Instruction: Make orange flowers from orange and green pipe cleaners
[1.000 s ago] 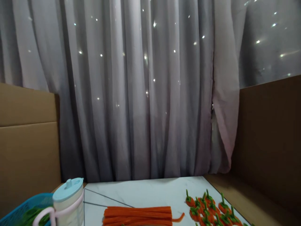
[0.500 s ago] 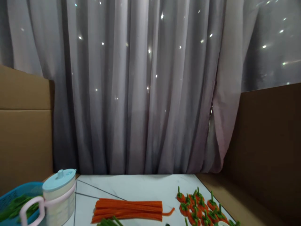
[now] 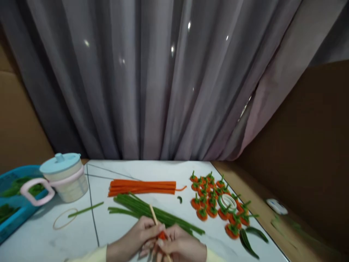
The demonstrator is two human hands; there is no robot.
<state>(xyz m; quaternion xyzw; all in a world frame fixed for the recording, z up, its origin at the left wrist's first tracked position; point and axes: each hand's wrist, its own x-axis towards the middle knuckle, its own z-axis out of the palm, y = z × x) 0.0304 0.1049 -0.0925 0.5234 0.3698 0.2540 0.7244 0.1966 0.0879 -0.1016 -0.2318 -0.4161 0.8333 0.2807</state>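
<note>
Nestling between both hands [image 3: 166, 242]: orange piece [image 3: 163, 235].

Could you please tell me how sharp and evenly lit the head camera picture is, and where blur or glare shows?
Head view: the whole frame is softly blurred; the curtain shows small bright light specks; the right cardboard wall is dark and shadowed; the white table is evenly lit; both hands at the bottom edge are soft and cut off.

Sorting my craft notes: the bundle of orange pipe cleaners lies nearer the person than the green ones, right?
No. The head view shows the orange pipe cleaners lying farther back, toward the curtain; the green ones are nearer the person.
</note>
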